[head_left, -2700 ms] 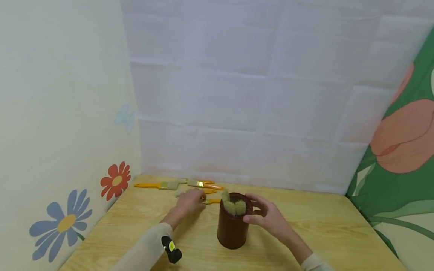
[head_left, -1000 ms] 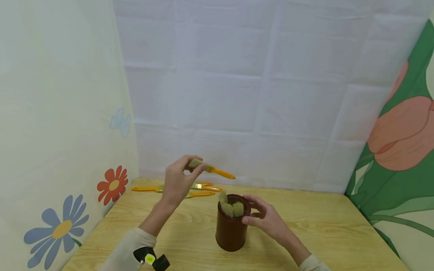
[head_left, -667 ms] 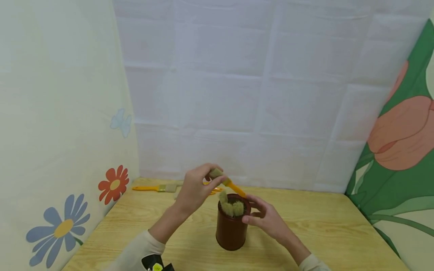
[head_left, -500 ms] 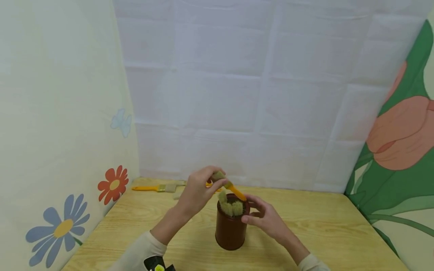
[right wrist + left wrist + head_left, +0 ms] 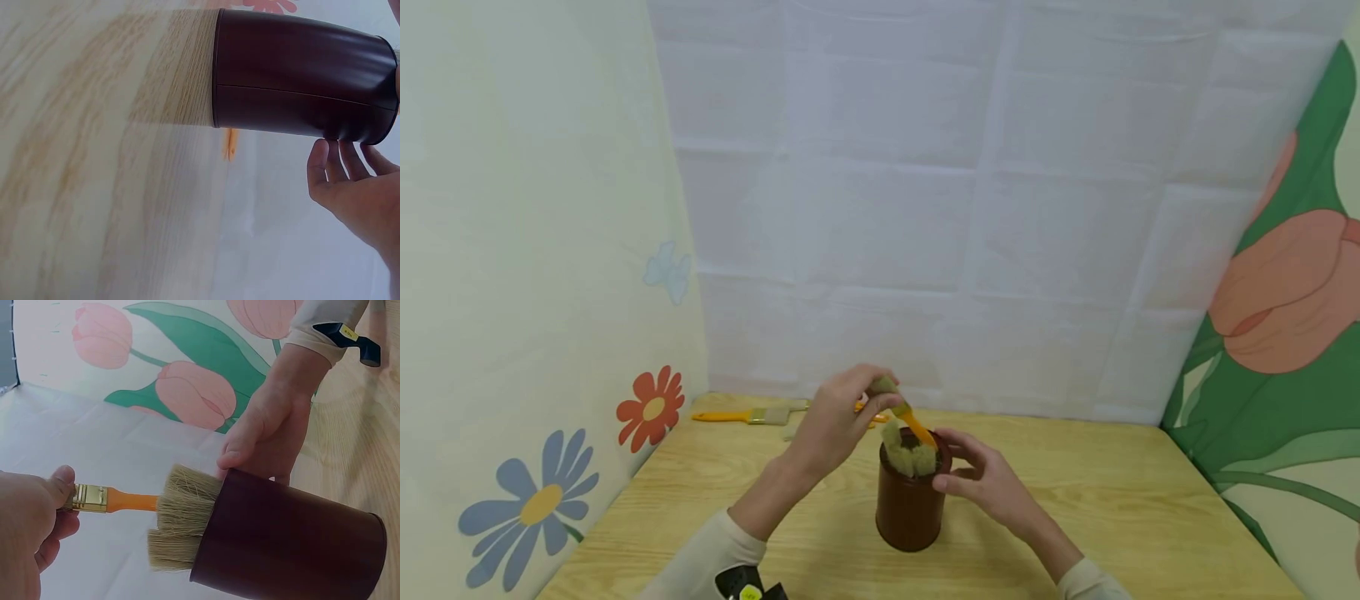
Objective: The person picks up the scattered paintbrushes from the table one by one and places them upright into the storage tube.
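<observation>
In the head view my left hand pinches a paintbrush near its bristle end, the orange handle slanting down into the mouth of a dark red-brown canister. The left wrist view shows my thumb and fingers at the brush's brass ferrule; the handle tip is hidden behind other bristles. Two brush heads stick up from the canister, handles out of sight inside. My right hand holds the canister's right side near the rim, fingers behind and thumb in front. The canister stands upright.
Further paintbrushes lie at the back left of the wooden table; one orange-handled paintbrush shows whole, others are partly behind my left hand. A white sheet hangs behind, with flower-patterned panels at both sides.
My left hand picked a paintbrush off the table and brought it right to the canister, then lowered its handle tip inside the rim. My right hand has stayed at the canister.
</observation>
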Action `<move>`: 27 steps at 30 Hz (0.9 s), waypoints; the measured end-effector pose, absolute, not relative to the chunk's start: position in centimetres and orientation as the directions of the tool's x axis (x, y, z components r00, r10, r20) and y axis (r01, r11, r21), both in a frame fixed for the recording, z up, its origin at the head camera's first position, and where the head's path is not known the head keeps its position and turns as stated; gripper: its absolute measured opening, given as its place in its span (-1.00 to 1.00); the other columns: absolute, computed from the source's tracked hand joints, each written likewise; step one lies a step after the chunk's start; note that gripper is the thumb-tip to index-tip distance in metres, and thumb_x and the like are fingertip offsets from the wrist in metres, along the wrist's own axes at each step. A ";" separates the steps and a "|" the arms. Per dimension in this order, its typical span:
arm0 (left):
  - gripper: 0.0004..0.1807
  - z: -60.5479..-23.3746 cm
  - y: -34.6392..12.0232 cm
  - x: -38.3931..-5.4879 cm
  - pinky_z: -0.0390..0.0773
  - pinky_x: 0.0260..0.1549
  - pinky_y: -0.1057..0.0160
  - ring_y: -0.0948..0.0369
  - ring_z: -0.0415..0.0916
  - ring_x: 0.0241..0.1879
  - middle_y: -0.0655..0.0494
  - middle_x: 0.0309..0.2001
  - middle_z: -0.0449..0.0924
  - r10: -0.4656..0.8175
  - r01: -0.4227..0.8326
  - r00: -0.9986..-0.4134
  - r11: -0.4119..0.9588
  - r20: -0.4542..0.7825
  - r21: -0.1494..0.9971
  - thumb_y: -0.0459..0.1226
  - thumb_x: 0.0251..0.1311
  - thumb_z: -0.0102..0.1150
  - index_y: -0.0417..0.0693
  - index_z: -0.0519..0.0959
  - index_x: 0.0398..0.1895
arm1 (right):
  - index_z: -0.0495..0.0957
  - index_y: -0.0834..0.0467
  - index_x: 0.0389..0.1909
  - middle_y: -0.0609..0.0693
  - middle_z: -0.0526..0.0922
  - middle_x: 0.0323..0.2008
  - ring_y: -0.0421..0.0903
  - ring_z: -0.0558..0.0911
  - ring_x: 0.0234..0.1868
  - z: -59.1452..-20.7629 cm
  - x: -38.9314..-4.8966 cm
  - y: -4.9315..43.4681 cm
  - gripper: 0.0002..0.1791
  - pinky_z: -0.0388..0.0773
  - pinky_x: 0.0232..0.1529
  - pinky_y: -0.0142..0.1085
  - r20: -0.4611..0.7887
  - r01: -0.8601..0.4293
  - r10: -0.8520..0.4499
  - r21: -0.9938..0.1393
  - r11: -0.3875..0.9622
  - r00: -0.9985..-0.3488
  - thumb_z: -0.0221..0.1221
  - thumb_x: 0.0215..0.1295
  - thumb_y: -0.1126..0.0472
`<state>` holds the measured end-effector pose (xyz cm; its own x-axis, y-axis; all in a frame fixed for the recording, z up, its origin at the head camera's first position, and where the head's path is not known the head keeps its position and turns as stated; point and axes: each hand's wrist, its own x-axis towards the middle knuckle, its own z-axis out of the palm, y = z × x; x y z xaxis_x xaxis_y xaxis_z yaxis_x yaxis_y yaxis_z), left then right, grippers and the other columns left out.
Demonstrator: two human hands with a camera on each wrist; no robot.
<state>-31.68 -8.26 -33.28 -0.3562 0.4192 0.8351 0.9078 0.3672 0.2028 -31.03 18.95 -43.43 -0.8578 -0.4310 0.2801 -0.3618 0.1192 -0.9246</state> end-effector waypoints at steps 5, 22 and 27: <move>-0.82 -33.8 -8.0 -32.0 0.56 -0.31 0.34 0.38 0.54 -0.29 0.29 -0.25 0.61 0.483 0.922 -0.313 0.360 0.818 0.141 -0.29 0.25 0.39 -0.02 0.61 -0.14 | 0.31 0.10 0.50 0.10 0.43 0.37 0.11 0.43 0.32 -43.5 -31.0 19.0 -0.32 0.55 0.12 -0.10 0.271 -0.350 -0.435 -0.930 0.111 -0.859 0.31 0.41 0.25; -0.88 -35.4 -7.2 -31.9 0.39 -0.16 0.17 0.26 0.49 -0.14 0.35 -0.19 0.58 0.700 0.869 -0.441 0.488 0.562 0.074 -0.08 0.43 0.18 0.16 0.64 -0.14 | 0.29 0.01 0.51 0.08 0.43 0.36 0.14 0.47 0.28 -43.4 -31.1 18.9 -0.29 0.60 0.05 -0.05 0.247 -0.319 -0.444 -0.943 0.094 -0.861 0.33 0.40 0.23; -0.80 -35.6 -7.1 -32.0 0.41 -0.08 0.15 0.25 0.50 -0.07 0.33 -0.15 0.59 0.710 0.866 -0.461 0.491 0.532 0.095 -0.04 0.45 0.13 0.14 0.67 -0.08 | 0.28 0.01 0.51 0.07 0.43 0.36 0.12 0.46 0.30 -43.5 -31.0 19.0 -0.29 0.59 0.06 -0.06 0.243 -0.315 -0.442 -0.944 0.097 -0.864 0.32 0.41 0.23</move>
<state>-31.97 -7.08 -35.61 -0.4606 0.7101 0.5325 0.8661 0.4909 0.0946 -31.00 19.02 -43.47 -0.8636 -0.4419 0.2428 -0.3150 0.0969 -0.9441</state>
